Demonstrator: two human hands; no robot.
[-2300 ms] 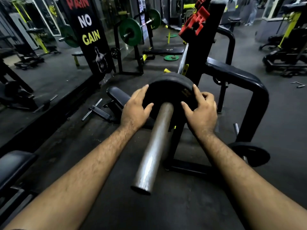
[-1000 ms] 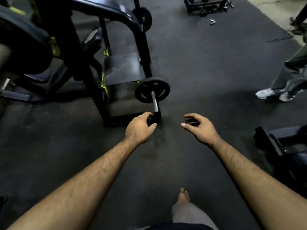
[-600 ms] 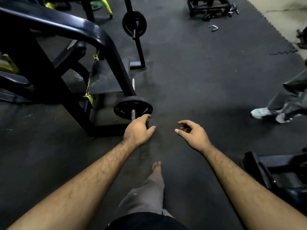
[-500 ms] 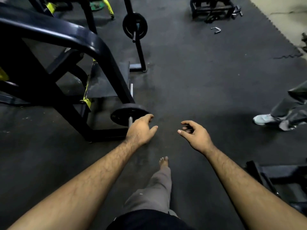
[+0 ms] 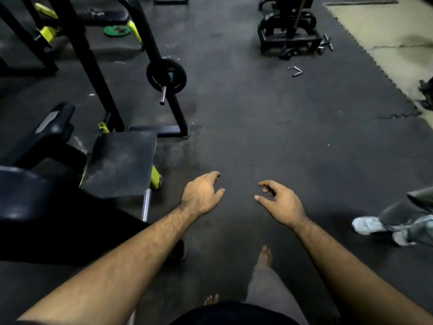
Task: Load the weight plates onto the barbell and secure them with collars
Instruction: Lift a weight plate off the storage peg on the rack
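Hovering empty left hand [image 5: 201,195], right hand [image 5: 280,202]

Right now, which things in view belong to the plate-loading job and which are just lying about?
Job:
- black weight plate on a rack peg
- left hand and right hand, both open and holding nothing

Lying about:
- green plate on the floor
- bent metal handle on the mat
- bench pad
- another person's shoe
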